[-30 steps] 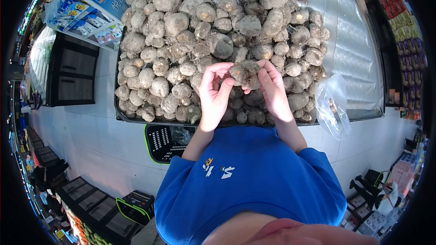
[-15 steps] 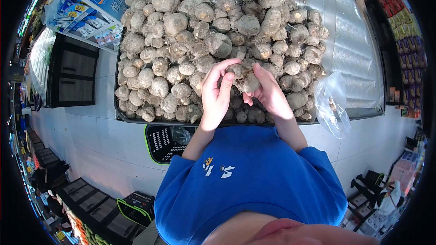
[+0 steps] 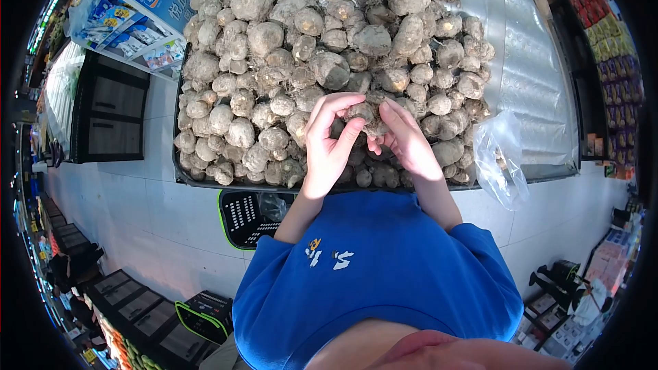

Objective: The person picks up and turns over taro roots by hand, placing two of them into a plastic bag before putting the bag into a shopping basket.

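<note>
Over the front of a big heap of rough, brown taro roots (image 3: 267,38), my two hands meet around a dirt-covered taro (image 3: 368,115). My left hand (image 3: 330,140) has its fingers curled behind it, with the thumb at its near side. From the other side, my right hand (image 3: 410,142) grips it with the thumb on top and fingers underneath. Part of the taro is hidden by the fingers. Hairy root fibres show on its surface. To the right of my hands, a clear plastic bag (image 3: 499,157) hangs at the bin's front edge.
The black bin edge (image 3: 404,187) runs just before my body. Below it stands a black basket with a green rim (image 3: 240,219); another basket (image 3: 205,315) is behind at left. A silvery padded liner (image 3: 531,82) covers the bin's right side. A blue display stand (image 3: 147,0) is at far left.
The taro has been turned between my fingers, and its lower part shows less than before. Both hands stay in nearly the same place.
</note>
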A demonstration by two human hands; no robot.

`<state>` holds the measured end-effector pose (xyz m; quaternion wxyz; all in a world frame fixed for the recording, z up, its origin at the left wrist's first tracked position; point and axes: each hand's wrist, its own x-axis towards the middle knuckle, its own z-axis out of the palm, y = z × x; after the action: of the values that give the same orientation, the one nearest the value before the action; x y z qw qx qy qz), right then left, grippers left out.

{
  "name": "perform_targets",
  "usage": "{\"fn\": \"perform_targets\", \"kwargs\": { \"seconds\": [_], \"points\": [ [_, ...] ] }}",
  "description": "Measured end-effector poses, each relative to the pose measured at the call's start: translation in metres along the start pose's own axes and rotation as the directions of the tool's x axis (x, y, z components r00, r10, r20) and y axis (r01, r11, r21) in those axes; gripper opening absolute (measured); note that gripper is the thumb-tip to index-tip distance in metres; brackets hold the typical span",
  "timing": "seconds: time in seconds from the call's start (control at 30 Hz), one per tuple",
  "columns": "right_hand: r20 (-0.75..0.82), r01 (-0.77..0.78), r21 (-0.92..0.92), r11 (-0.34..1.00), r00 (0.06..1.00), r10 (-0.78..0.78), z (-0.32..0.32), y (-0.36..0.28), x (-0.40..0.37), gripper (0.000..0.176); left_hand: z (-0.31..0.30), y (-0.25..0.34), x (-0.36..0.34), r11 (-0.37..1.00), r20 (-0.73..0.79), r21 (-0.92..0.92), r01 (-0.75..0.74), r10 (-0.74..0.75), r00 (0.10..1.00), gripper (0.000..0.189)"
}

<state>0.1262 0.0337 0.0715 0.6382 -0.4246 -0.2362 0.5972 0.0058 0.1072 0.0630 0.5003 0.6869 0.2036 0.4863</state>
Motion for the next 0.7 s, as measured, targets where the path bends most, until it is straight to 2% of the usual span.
{"fn": "perform_targets", "kwargs": {
  "seconds": [0.17,0.23,0.37,0.43,0.5,0.57,0.63,0.7],
  "points": [
    [0.000,0.005,0.008,1.000,1.000,-0.005,-0.001,0.002,0.002,0.031,0.000,0.004,0.000,1.000,-0.016,-0.001,0.012,-0.012,1.000,0.025],
    [-0.009,0.077,0.018,0.997,0.997,-0.076,0.000,0.004,0.002,0.034,0.000,0.005,0.001,1.000,-0.037,-0.006,0.013,-0.013,0.999,0.025],
    [0.040,0.139,-0.048,0.989,0.990,-0.137,0.001,0.000,0.004,0.031,0.003,0.003,-0.001,0.989,-0.062,-0.091,0.115,-0.120,0.991,0.024],
    [0.038,0.205,-0.093,0.974,0.979,-0.202,0.001,0.002,0.005,0.037,0.003,-0.001,-0.002,0.978,-0.062,-0.148,0.148,-0.159,0.985,0.024],
    [0.049,0.211,-0.104,0.972,0.977,-0.207,-0.002,0.004,0.006,0.040,-0.002,-0.010,-0.004,0.992,0.008,0.000,0.127,-0.127,0.992,0.025],
    [0.061,0.218,-0.115,0.969,0.975,-0.212,-0.004,0.006,0.006,0.043,-0.004,-0.006,-0.002,0.991,0.013,0.024,0.134,-0.134,0.991,0.026],
    [0.070,0.186,-0.074,0.980,0.981,-0.181,-0.005,0.006,0.006,0.038,-0.005,-0.005,-0.003,0.989,0.019,0.049,0.139,-0.140,0.990,0.027],
    [0.070,0.150,-0.026,0.988,0.987,-0.148,-0.006,0.006,0.006,0.038,-0.006,-0.006,-0.007,0.955,0.039,0.001,0.297,-0.297,0.954,0.031]
  ]
}}
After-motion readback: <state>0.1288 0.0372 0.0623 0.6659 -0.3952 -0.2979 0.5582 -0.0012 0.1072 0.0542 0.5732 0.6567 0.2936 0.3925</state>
